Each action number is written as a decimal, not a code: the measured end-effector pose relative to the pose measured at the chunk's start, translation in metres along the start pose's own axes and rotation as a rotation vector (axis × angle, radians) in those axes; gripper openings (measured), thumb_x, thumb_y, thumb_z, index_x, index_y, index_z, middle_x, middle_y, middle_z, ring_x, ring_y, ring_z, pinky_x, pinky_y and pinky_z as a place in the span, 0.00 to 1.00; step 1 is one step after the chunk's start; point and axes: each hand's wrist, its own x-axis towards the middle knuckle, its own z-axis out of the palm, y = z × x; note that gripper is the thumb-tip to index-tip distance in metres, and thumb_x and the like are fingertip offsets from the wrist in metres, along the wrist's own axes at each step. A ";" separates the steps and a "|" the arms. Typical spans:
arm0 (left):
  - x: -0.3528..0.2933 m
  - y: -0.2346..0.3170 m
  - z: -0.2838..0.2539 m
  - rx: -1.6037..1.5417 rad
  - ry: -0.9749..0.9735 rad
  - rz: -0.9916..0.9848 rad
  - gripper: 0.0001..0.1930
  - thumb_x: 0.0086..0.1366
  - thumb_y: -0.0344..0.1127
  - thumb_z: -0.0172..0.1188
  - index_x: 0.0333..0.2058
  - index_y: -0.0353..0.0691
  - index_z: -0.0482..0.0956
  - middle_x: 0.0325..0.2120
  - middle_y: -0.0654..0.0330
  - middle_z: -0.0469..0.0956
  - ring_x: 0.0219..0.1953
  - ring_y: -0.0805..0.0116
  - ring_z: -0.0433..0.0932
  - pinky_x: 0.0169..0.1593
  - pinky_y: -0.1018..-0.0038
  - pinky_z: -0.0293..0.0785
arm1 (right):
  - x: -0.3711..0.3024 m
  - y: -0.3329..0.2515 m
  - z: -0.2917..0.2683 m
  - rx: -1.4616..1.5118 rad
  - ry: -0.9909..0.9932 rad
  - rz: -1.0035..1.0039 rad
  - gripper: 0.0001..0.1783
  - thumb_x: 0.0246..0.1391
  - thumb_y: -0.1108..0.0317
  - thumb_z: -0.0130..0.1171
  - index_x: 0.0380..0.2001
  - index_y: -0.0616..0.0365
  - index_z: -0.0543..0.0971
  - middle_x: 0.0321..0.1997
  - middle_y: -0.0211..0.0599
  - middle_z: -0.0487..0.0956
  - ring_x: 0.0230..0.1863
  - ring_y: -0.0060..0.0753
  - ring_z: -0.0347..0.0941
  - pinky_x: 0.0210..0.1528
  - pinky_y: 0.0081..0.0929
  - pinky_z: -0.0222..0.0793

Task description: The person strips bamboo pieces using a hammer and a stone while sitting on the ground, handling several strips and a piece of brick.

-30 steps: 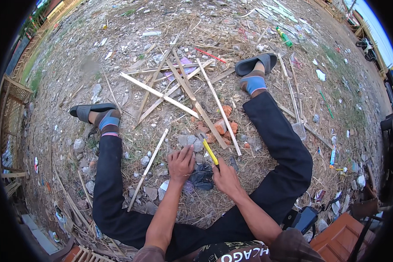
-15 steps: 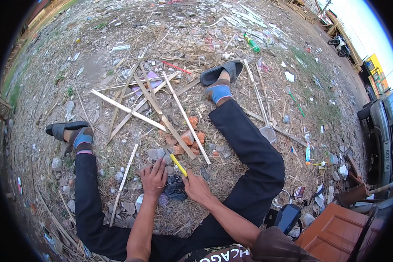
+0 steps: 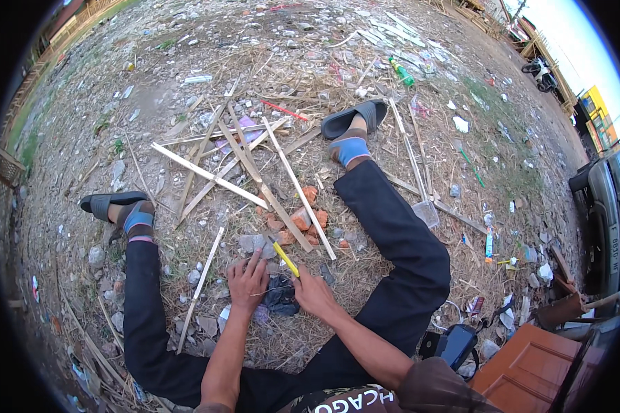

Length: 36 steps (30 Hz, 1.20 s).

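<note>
Right hand: the right hand [image 3: 314,292] is gripping a yellow-handled knife [image 3: 284,257], fingers curled tight around the handle, blade end pointing up and away toward the bricks.
Left hand: the left hand [image 3: 247,281] is lying flat with fingers spread loosely, pressing down on the ground just beside the knife; a very thin sliver seems to be running under it, hard to tell.
Between the hands: a dark crumpled bag [image 3: 281,297] is sitting right between both hands, touching or nearly touching them.
Knife spot: it's sticking out above the right hand, between the two hands, tip sitting near a grey stone [image 3: 253,242].
Legs: the person is sitting with legs in dark trousers [image 3: 392,234] spreading out to both sides, blue socks and dark sandals [image 3: 354,118] on the feet.
Just ahead: broken orange bricks [image 3: 301,219] are lying beyond the knife, with long bamboo strips [image 3: 210,176] crossing over each other past them.
Ground: dry dirt [image 3: 151,96] with straw, stones and scraps of litter lying all over.
Far right: a brown wooden board [image 3: 530,365] is lying near the right leg, and a grey vehicle [image 3: 609,206] is standing at the edge.
Far back: a green bottle [image 3: 402,71] is lying well away in the litter.
</note>
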 end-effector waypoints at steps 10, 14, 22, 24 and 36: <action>0.000 -0.005 0.000 0.034 -0.019 -0.002 0.17 0.59 0.40 0.64 0.49 0.52 0.80 0.59 0.70 0.75 0.49 0.65 0.73 0.54 0.64 0.66 | -0.001 -0.012 -0.005 -0.009 -0.008 -0.015 0.14 0.66 0.62 0.51 0.46 0.60 0.68 0.25 0.66 0.78 0.31 0.74 0.75 0.34 0.65 0.68; -0.007 -0.005 -0.002 0.024 -0.027 -0.007 0.18 0.59 0.39 0.65 0.49 0.52 0.80 0.58 0.69 0.75 0.49 0.65 0.72 0.54 0.64 0.65 | -0.007 -0.020 -0.008 0.105 0.041 -0.039 0.13 0.66 0.63 0.51 0.45 0.60 0.67 0.22 0.67 0.76 0.30 0.75 0.74 0.31 0.63 0.66; 0.001 -0.002 0.000 0.010 -0.008 -0.005 0.18 0.59 0.39 0.65 0.49 0.50 0.81 0.58 0.69 0.75 0.49 0.65 0.72 0.54 0.64 0.64 | -0.008 -0.011 -0.004 0.025 0.015 -0.012 0.12 0.66 0.63 0.50 0.42 0.61 0.66 0.23 0.67 0.77 0.29 0.74 0.75 0.32 0.64 0.67; 0.001 -0.002 0.000 0.020 -0.011 -0.008 0.18 0.59 0.39 0.65 0.50 0.51 0.81 0.58 0.70 0.75 0.48 0.65 0.72 0.53 0.65 0.65 | -0.004 -0.012 -0.004 0.032 0.036 -0.006 0.12 0.66 0.63 0.51 0.41 0.61 0.67 0.24 0.67 0.77 0.30 0.75 0.75 0.32 0.64 0.67; 0.004 -0.003 -0.005 0.037 -0.055 -0.007 0.23 0.61 0.40 0.62 0.56 0.51 0.79 0.59 0.72 0.74 0.48 0.67 0.71 0.54 0.65 0.64 | 0.000 -0.006 0.006 -0.012 0.015 0.041 0.15 0.66 0.61 0.51 0.47 0.62 0.69 0.25 0.65 0.78 0.31 0.74 0.75 0.35 0.64 0.68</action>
